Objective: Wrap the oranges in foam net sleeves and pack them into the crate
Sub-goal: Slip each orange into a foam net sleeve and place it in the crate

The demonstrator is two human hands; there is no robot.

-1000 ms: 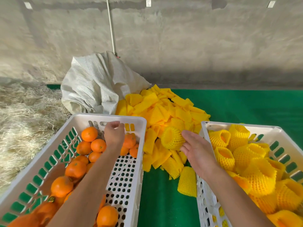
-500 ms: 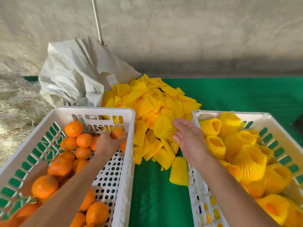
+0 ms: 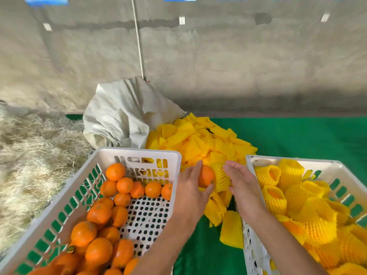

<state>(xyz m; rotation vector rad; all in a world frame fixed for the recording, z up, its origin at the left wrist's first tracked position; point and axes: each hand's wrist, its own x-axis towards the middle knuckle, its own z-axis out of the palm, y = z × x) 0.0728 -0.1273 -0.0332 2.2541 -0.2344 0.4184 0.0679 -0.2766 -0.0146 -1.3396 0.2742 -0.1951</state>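
My left hand [image 3: 191,190] grips an orange [image 3: 206,175] between the two crates, over the pile of yellow foam net sleeves [image 3: 200,141]. My right hand [image 3: 241,185] holds an opened sleeve [image 3: 221,175] right against the orange's right side. The white crate on the left [image 3: 137,152] holds several bare oranges [image 3: 99,213]. The white crate on the right [image 3: 297,160] is filled with several oranges wrapped in yellow sleeves [image 3: 297,197].
A crumpled white woven sack [image 3: 123,114] lies behind the left crate. Dry straw [image 3: 33,155] covers the ground at the left. Green cloth [image 3: 297,135] covers the surface under the crates. A concrete wall stands behind. Loose sleeves [image 3: 231,229] lie between the crates.
My left hand lifted an orange out of the left crate and carried it right, to the sleeve. My right hand picked the opened sleeve up from the pile.
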